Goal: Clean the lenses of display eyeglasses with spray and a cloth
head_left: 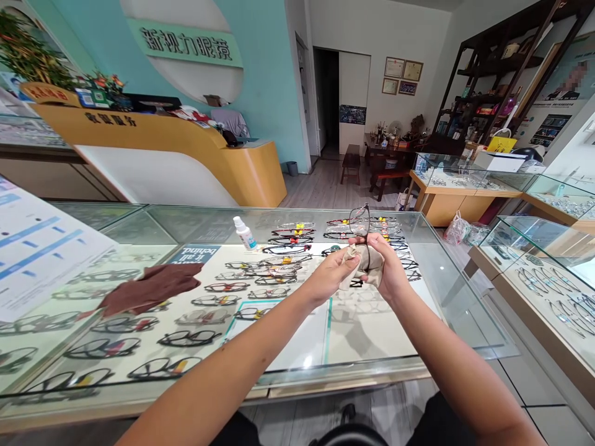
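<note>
Above the glass display counter, my left hand (332, 272) is closed on a beige cloth (375, 267), thumb pressed against it. My right hand (388, 263) grips a pair of eyeglasses (359, 221) with the same cloth bunched around their lower part. One lens with a thin dark rim sticks up above my fingers; the rest of the frame is mostly hidden by cloth and hands. A white spray bottle (245, 234) stands on the glass top to the left. Farther left lies a crumpled brown cloth (151, 288).
The glass display counter (297, 365) holds rows of eyeglasses (188, 337) under its top. A white printed sheet (44, 248) is at the left edge. Another glass showcase (543, 279) stands to the right. Beyond are a wooden reception desk (251, 170) and a bench (351, 162).
</note>
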Motion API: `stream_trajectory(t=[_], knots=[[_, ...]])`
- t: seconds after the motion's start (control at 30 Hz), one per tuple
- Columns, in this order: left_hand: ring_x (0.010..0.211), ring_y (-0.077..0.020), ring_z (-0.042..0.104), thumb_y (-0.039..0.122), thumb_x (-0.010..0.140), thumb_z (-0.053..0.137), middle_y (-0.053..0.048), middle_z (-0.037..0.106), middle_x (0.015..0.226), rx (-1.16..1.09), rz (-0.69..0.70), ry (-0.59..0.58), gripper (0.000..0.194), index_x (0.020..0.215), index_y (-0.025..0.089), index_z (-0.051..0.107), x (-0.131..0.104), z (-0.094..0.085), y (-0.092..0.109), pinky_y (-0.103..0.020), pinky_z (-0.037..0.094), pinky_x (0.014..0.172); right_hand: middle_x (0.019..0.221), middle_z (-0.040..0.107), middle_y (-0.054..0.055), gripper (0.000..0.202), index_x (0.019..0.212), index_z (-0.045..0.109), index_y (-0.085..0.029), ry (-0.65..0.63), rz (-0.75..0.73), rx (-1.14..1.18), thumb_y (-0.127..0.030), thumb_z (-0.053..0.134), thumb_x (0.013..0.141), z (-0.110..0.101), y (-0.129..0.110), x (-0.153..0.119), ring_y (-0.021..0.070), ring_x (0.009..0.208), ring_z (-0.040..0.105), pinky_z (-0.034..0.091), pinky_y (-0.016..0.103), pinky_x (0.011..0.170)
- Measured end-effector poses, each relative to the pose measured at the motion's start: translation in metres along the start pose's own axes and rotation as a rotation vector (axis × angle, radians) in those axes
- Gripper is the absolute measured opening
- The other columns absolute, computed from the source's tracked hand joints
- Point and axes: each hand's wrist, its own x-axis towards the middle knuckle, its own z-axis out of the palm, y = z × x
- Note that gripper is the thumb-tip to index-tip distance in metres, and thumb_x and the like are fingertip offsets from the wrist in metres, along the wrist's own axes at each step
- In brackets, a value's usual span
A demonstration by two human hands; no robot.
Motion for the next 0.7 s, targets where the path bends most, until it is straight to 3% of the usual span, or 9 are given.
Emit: stream_trajectory(t=[0.13,0.23,0.47,0.7], knots=[[0.085,-0.0177,0.061,0.062,0.067,0.096,-0.005,0.068,0.094,0.065,0.014,0.001,0.06,0.097,0.015,0.072,-0.0004,-0.0005,0.0019,-0.03,0.057,0.075,0.107,0.079,0.001,0.041,0.085,0.052,-0.026,-0.01,-0.006,0.036,-0.048,0.084,0.071,-0.0027,0.0035,0.0028,0.0111,0.058,0.06,0.04,0.019,0.034],[0.075,-0.0149,0.058,0.058,0.062,0.099,-0.002,0.064,0.084,0.115,0.021,0.054,0.06,0.091,0.014,0.07,-0.0004,0.0,0.0026,-0.028,0.052,0.068,0.107,0.079,0.002,0.042,0.083,0.05,-0.026,-0.043,-0.001,0.058,-0.047,0.084,0.072,-0.0029,0.006,0.0041,0.0102,0.055,0.056,0.045,0.022,0.037],[0.063,-0.0108,0.049,0.063,0.061,0.097,0.003,0.06,0.072,0.145,0.07,0.137,0.063,0.087,0.016,0.064,-0.0016,0.0022,0.0042,-0.026,0.041,0.062,0.101,0.079,0.003,0.038,0.078,0.051,-0.026,-0.049,-0.039,0.038,-0.047,0.083,0.072,0.0003,0.0095,0.0049,0.0213,0.079,0.071,0.057,0.029,0.055],[0.064,-0.0119,0.05,0.07,0.065,0.094,0.003,0.061,0.072,0.136,0.136,0.176,0.064,0.084,0.019,0.061,-0.0006,0.0013,0.0011,-0.025,0.041,0.063,0.102,0.08,0.002,0.036,0.077,0.057,-0.026,-0.079,-0.024,0.013,-0.046,0.086,0.07,0.0032,0.0063,0.0019,0.0216,0.083,0.072,0.058,0.03,0.059]])
